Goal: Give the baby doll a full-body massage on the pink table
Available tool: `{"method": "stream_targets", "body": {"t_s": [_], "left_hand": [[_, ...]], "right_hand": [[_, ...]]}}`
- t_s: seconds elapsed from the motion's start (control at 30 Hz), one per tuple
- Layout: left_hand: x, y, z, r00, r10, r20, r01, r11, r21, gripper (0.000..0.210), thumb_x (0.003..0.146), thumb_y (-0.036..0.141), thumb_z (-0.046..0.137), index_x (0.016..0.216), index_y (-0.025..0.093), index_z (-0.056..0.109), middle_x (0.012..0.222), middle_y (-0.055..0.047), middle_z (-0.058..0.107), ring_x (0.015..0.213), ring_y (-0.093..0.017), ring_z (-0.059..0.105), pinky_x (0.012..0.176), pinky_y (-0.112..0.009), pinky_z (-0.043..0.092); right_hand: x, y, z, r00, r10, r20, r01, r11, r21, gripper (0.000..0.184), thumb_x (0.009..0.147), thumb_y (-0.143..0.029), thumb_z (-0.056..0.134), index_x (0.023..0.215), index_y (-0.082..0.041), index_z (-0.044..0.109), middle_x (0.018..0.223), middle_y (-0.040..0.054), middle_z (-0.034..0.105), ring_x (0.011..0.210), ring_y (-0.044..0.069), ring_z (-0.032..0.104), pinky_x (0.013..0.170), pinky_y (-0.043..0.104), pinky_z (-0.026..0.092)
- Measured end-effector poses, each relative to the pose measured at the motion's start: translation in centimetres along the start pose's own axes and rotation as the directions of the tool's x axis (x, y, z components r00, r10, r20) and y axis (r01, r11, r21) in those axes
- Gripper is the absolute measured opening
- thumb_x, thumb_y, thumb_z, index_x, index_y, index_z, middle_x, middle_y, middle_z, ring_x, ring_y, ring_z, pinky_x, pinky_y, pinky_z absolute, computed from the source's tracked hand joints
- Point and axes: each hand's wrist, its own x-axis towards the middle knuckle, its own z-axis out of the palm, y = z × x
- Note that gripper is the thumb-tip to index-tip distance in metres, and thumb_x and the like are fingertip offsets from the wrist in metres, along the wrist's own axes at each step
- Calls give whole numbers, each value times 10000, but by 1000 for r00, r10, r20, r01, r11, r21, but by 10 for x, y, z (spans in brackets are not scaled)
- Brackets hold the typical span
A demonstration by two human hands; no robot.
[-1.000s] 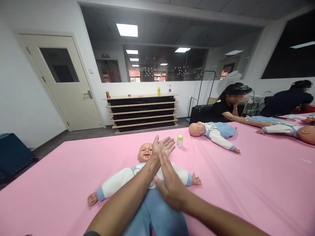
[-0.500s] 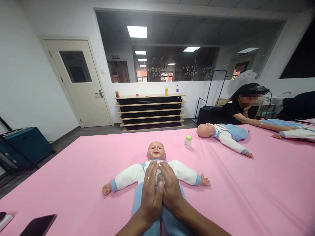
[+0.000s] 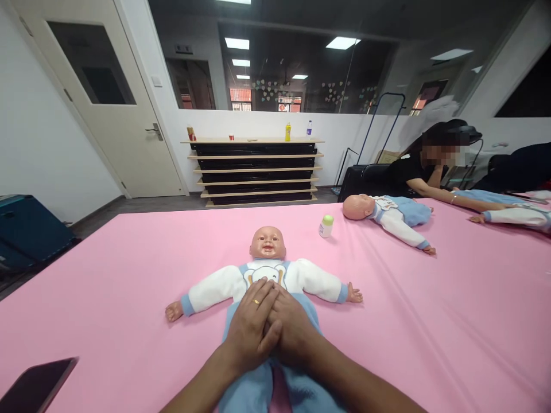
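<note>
A baby doll [image 3: 267, 246] lies face up on the pink-covered table [image 3: 124, 269], arms spread, in a white and blue outfit with a bear on the chest. My left hand [image 3: 249, 327], a ring on one finger, lies with stretched fingers on the doll's belly and overlaps the other hand. Pressed against it, my right hand [image 3: 295, 324] rests on the belly too, its fingers extended and partly covered. Neither hand grasps anything. Beyond the doll's head, to the right, stands a small white bottle with a green cap [image 3: 326, 226].
A second doll [image 3: 402, 215] lies at the back right, with part of another doll [image 3: 516, 217] beyond it. A person [image 3: 413, 166] leans on the table there. A dark phone [image 3: 38, 384] lies at the front left. Behind stands a low shelf unit [image 3: 256, 172].
My hands have come down closer together on the belly, the left now over the right's fingers. The view has tipped downward, and the bear on the outfit shows more.
</note>
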Motion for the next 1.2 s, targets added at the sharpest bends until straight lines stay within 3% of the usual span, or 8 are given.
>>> {"method": "stream_targets", "body": {"t_s": [0.2, 0.37, 0.6, 0.73, 0.87, 1.03, 1.2], "left_hand": [[4, -1, 5, 995, -99, 5, 99, 995, 8, 569, 942, 270, 416, 1487, 149, 306, 1557, -102, 307, 1470, -262, 177, 1180, -529, 244], [5, 1, 4, 995, -99, 7, 99, 995, 0, 553, 948, 256, 407, 1484, 153, 316, 1556, -93, 312, 1468, -242, 192, 1192, -511, 230], [5, -2, 7, 968, -247, 45, 247, 969, 5, 512, 978, 291, 359, 1481, 201, 333, 1543, -70, 344, 1460, -233, 220, 1185, -541, 210], [5, -3, 11, 943, -327, 59, 326, 945, 25, 498, 989, 320, 346, 1484, 262, 328, 1564, -41, 302, 1475, -252, 164, 1172, -590, 169], [3, -7, 18, 915, -403, -3, 403, 915, 7, 526, 993, 332, 346, 1509, 277, 265, 1577, -59, 265, 1480, -248, 138, 1172, -586, 157], [0, -11, 24, 884, -466, -31, 465, 884, -48, 534, 1005, 312, 301, 1525, 226, 212, 1591, -93, 215, 1483, -223, 119, 1186, -559, 149], [0, -10, 23, 878, -477, -35, 473, 876, -97, 514, 1011, 309, 271, 1515, 215, 238, 1588, -95, 228, 1481, -211, 136, 1191, -551, 147]], "right_hand": [[4, 2, -5, 971, 210, 118, -190, 968, -161, 665, 872, -289, 477, 1505, -216, 287, 1534, 74, 352, 1438, 228, 267, 1216, 469, 118], [-1, 4, -1, 923, 366, 116, -319, 899, -299, 719, 884, -344, 465, 1535, -221, 187, 1592, 56, 201, 1481, 290, 89, 1198, 504, 166], [-7, 3, 4, 868, 497, 15, -465, 823, -327, 714, 829, -244, 456, 1485, -18, 286, 1558, 203, 228, 1456, 324, 196, 1168, 526, 258], [-9, 3, 5, 893, 444, -69, -444, 846, -294, 701, 796, -223, 485, 1437, 27, 355, 1513, 254, 308, 1420, 361, 275, 1129, 571, 316], [-9, 0, 1, 935, 318, -156, -347, 910, -225, 518, 798, -173, 485, 1290, -17, 533, 1407, 233, 477, 1366, 329, 376, 1126, 553, 336], [-7, -4, -8, 987, 128, -94, -136, 987, -84, 353, 860, -136, 437, 1161, -107, 620, 1190, 146, 643, 1229, 239, 523, 1134, 460, 360], [-4, -7, -14, 994, 110, -27, -111, 993, -36, 406, 872, -143, 428, 1250, -116, 575, 1240, 152, 616, 1262, 239, 497, 1130, 479, 353]]}}
